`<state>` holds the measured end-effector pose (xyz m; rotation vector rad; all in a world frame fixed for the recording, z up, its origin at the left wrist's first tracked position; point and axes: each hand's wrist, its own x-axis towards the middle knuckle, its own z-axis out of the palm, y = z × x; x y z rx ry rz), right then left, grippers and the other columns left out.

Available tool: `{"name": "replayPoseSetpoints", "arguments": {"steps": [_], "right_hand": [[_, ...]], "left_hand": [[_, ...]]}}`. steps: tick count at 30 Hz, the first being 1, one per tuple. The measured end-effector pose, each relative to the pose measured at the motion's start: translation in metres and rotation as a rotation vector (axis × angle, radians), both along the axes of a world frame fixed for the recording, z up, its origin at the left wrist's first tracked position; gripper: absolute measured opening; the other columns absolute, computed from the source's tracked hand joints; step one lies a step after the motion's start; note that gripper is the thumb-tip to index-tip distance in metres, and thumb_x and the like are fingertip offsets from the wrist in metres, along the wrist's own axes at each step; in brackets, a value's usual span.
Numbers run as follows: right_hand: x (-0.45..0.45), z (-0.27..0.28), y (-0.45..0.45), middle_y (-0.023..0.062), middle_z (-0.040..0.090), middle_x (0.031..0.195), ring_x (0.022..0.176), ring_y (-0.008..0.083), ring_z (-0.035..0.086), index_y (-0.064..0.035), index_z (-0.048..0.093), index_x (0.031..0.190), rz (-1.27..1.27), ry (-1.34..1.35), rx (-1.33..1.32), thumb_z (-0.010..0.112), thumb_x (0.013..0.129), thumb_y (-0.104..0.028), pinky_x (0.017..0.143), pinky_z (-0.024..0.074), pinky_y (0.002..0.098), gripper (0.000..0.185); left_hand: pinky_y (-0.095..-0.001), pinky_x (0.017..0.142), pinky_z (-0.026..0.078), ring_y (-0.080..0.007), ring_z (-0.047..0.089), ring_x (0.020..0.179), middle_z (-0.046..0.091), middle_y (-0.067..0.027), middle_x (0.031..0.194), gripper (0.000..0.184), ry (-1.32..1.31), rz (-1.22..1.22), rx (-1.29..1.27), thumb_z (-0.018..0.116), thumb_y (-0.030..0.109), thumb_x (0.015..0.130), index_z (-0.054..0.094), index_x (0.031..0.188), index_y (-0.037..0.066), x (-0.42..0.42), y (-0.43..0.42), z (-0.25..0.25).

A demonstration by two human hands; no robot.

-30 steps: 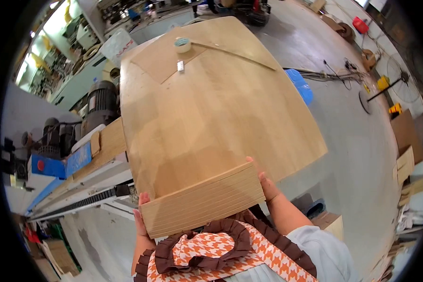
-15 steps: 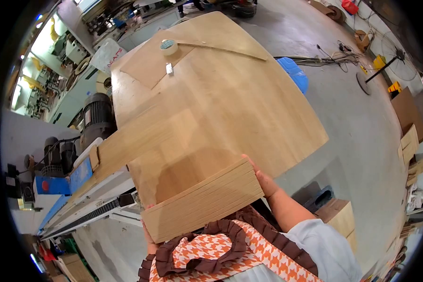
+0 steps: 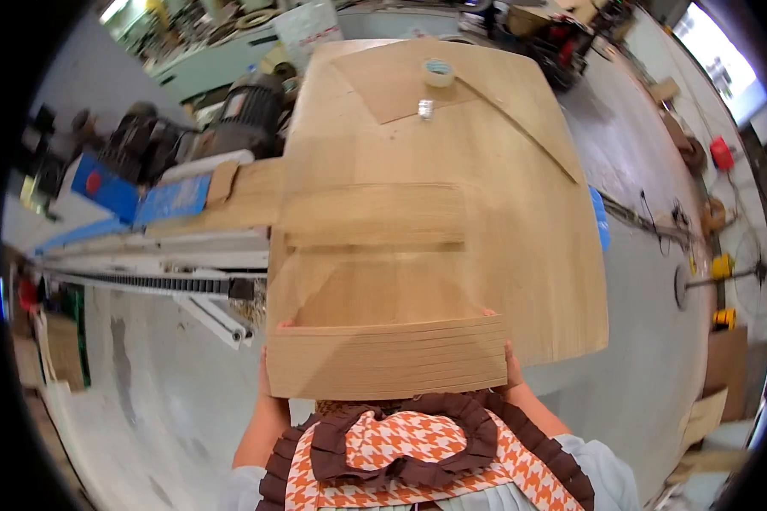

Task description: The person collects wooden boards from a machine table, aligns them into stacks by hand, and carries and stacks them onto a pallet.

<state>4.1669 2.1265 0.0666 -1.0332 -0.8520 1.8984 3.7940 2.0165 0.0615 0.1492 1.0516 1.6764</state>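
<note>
A stack of thin wooden boards (image 3: 388, 362) is held level over the table's near edge, close to my apron. My left hand (image 3: 268, 366) grips its left end, with fingertips showing over the top edge. At the right end my right hand (image 3: 511, 362) grips it the same way. Most of both hands is hidden behind the boards. Beyond the stack, a blurred band of wood (image 3: 375, 215) shows on the large wooden tabletop (image 3: 520, 281).
Toward the table's far side are a tape roll (image 3: 438, 73), a small silvery item (image 3: 425, 109), a thin brown sheet (image 3: 383, 89) and a long strip (image 3: 520, 130). A machine with motors (image 3: 249, 115) stands at left. Cables (image 3: 648, 223) lie on the floor at right.
The view has turned, so the table appears shifted right. The stack has gone from tilted to nearly level, still between both hands. The blurred wooden band now shows on the tabletop.
</note>
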Motion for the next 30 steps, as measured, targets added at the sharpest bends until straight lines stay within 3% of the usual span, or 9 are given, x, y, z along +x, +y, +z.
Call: {"name": "replayPoseSetpoints", "arguments": {"steps": [3,6,9,12,16,19,22,24,30], "right_hand": [[0.003,0.0,0.01,0.0106,0.037,0.128,0.116,0.024,0.038,-0.0066,0.027,0.13,-0.008,0.108,-0.134,0.041,0.082,-0.054,0.095,0.0327,0.0365,0.069],[0.033,-0.036,0.024,0.0098,0.041,0.125,0.111,0.0256,0.042,-0.0085,0.035,0.126,0.058,0.173,-0.325,0.041,0.081,-0.055,0.092,0.0358,0.0389,0.065],[0.02,-0.02,0.04,0.0096,0.042,0.124,0.111,0.0263,0.042,-0.0096,0.038,0.124,0.238,0.206,-0.255,0.04,0.081,-0.055,0.091,0.0364,0.0406,0.063],[-0.019,-0.003,0.054,0.0074,0.042,0.125,0.112,0.0249,0.041,-0.0105,0.038,0.125,0.401,0.191,-0.301,0.035,0.082,-0.056,0.093,0.0339,0.0409,0.062],[-0.091,0.043,0.031,0.0049,0.042,0.125,0.113,0.0232,0.039,-0.0123,0.038,0.125,0.662,0.093,-0.106,0.033,0.083,-0.056,0.096,0.0297,0.0403,0.061],[-0.138,0.056,0.004,0.004,0.043,0.124,0.114,0.023,0.039,-0.0131,0.039,0.124,0.805,0.016,0.092,0.034,0.083,-0.056,0.095,0.029,0.0398,0.06],[-0.212,0.083,-0.041,0.0044,0.044,0.122,0.112,0.0231,0.04,-0.0126,0.04,0.123,1.015,-0.037,0.001,0.035,0.083,-0.056,0.094,0.031,0.0396,0.059],[-0.26,0.101,-0.08,0.0047,0.045,0.121,0.111,0.0232,0.041,-0.0123,0.04,0.122,1.148,-0.093,-0.06,0.035,0.083,-0.055,0.093,0.0324,0.0395,0.058],[-0.385,0.135,-0.234,0.0055,0.048,0.118,0.108,0.0233,0.045,-0.0115,0.042,0.12,1.535,-0.274,-0.121,0.037,0.083,-0.054,0.089,0.0364,0.0391,0.057]], "left_hand": [[-0.0364,0.092,0.037,-0.0237,0.047,0.108,0.047,-0.0096,0.119,0.048,-0.012,0.01,0.118,0.027,0.038,0.09,0.037,0.124,0.004,0.002,-0.019,-0.016],[-0.0287,0.09,0.036,-0.0173,0.043,0.109,0.046,-0.0076,0.119,0.045,-0.18,0.073,-0.002,0.031,0.034,0.09,0.036,0.125,0.005,0.011,-0.049,-0.022],[-0.0261,0.087,0.037,-0.0168,0.046,0.105,0.05,-0.0075,0.114,0.041,-0.129,0.343,-0.186,0.033,0.029,0.091,0.04,0.122,0.003,0.035,-0.078,0.003],[-0.0274,0.087,0.037,-0.0171,0.046,0.105,0.049,-0.0077,0.116,0.04,0.009,0.43,-0.007,0.033,0.027,0.091,0.04,0.122,0.003,0.04,-0.118,0.026],[-0.0274,0.087,0.037,-0.0162,0.046,0.105,0.048,-0.0071,0.117,0.04,0.213,0.578,-0.152,0.036,0.027,0.09,0.041,0.122,0.004,0.042,-0.196,0.043],[-0.0274,0.087,0.037,-0.0154,0.046,0.106,0.05,-0.0068,0.116,0.043,0.213,0.789,-0.202,0.039,0.033,0.089,0.043,0.122,0.006,0.06,-0.251,0.088],[-0.0276,0.087,0.037,-0.0153,0.048,0.104,0.051,-0.0068,0.114,0.046,0.011,1.003,-0.215,0.043,0.038,0.086,0.045,0.12,0.007,0.081,-0.33,0.098],[-0.028,0.086,0.038,-0.0158,0.05,0.102,0.053,-0.0069,0.113,0.048,-0.135,1.171,0.031,0.046,0.041,0.085,0.046,0.119,0.006,0.093,-0.376,0.077],[-0.037,0.08,0.042,-0.0234,0.052,0.097,0.054,-0.0115,0.109,0.045,-0.471,1.613,0.209,0.048,0.042,0.083,0.052,0.109,0.006,0.14,-0.48,0.06]]}}
